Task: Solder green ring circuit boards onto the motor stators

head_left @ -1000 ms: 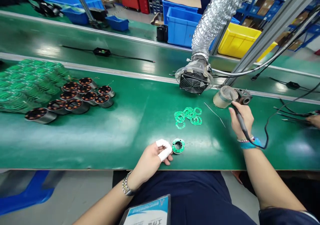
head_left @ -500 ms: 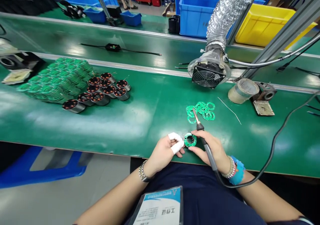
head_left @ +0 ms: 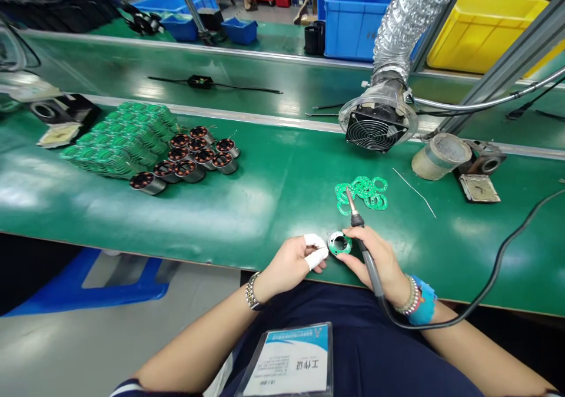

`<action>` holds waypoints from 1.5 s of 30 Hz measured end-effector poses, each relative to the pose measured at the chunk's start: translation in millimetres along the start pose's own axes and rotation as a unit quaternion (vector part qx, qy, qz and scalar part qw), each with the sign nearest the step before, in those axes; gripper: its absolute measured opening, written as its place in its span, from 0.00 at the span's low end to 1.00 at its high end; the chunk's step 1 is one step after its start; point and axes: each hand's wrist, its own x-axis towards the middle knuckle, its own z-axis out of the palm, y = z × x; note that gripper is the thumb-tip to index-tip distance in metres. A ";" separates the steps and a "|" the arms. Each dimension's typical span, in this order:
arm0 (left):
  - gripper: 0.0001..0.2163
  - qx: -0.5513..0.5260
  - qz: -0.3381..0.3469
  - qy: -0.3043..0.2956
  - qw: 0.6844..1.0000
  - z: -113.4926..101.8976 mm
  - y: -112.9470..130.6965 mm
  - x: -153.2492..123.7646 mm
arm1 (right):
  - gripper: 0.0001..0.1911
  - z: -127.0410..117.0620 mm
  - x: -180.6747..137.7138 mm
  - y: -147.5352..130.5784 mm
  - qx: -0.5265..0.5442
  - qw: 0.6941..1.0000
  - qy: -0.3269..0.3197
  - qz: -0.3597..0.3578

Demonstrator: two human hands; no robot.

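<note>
A motor stator topped by a green ring-shaped circuit board (head_left: 332, 250) is at the table's front edge between my hands. My left hand (head_left: 300, 255), with white covers on thumb and forefinger, pinches at the board's left rim; what lies between the fingertips is too small to make out. My right hand (head_left: 382, 261) keeps a soldering iron (head_left: 371, 264) against its palm, tip pointing away from me, while its thumb and forefinger touch the ring's right side. Beyond the iron's tip lie several loose green ring boards (head_left: 364, 188).
Several stators (head_left: 189, 170) stand at left beside stacked green boards (head_left: 123, 132). A fan (head_left: 375, 131) on a foil duct hangs over the back. At right are a bent solder wire (head_left: 415, 192), a round pot (head_left: 439, 156) and an iron stand with sponge (head_left: 480, 188).
My left thumb and forefinger have closed together at the ring's edge. The ring has turned or tilted slightly in my right fingers. The whole view has shifted a little.
</note>
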 end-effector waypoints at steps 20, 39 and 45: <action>0.12 0.071 -0.006 0.007 0.997 8.7 9.2 4.6 | 0.16 4.2 -0.6 4.3 0.015 0.999 0.013 -0.031; 0.07 0.374 0.129 0.107 0.912 6.8 5.0 2.9 | 0.16 4.7 -0.7 3.1 0.025 0.999 0.013 -0.030; 0.10 -0.151 -0.130 -0.001 0.980 10.0 17.2 4.6 | 0.16 5.6 -1.7 3.7 0.031 0.999 0.005 -0.020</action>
